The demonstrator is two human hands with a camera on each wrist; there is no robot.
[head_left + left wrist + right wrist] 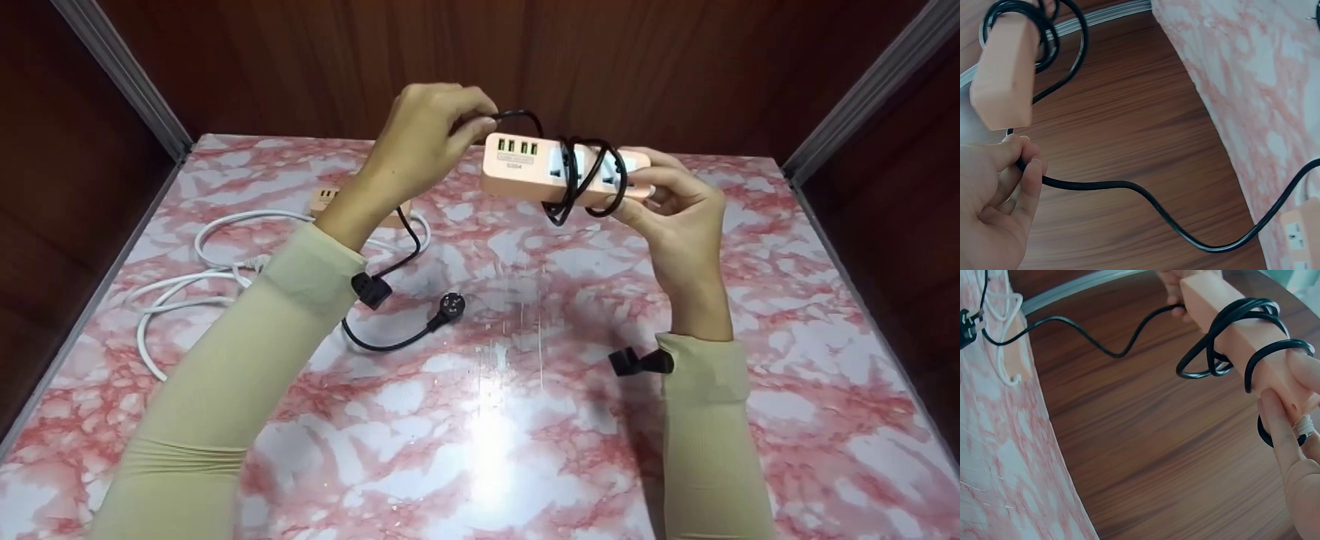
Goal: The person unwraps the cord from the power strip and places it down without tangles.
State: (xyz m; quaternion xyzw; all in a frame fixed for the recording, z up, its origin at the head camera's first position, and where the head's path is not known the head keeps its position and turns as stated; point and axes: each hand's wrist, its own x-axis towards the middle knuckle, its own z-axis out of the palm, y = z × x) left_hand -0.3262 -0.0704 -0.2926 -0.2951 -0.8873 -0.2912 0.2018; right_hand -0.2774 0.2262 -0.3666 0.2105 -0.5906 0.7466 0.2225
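A peach power strip (pixel 517 169) with USB ports and white socket faces is held up above the table. My right hand (pixel 686 214) grips its right end, with thumb and fingers on opposite sides, as the right wrist view also shows. Several loops of black cord (pixel 574 184) wrap around the strip's middle and right part. At the strip's left end, my left hand (pixel 431 135) pinches the cord between thumb and fingers. From that pinch the cord (pixel 1168 216) runs on in a loose curve in the left wrist view. Its black plug (pixel 451 306) lies on the table.
Behind my left forearm lies a second peach power strip (pixel 324 198), partly hidden. A white cord (pixel 217 276) spreads in loops at the table's left. Brown wood-grain panels (pixel 675 67) enclose the pink marbled table (pixel 570 465) at the back and sides.
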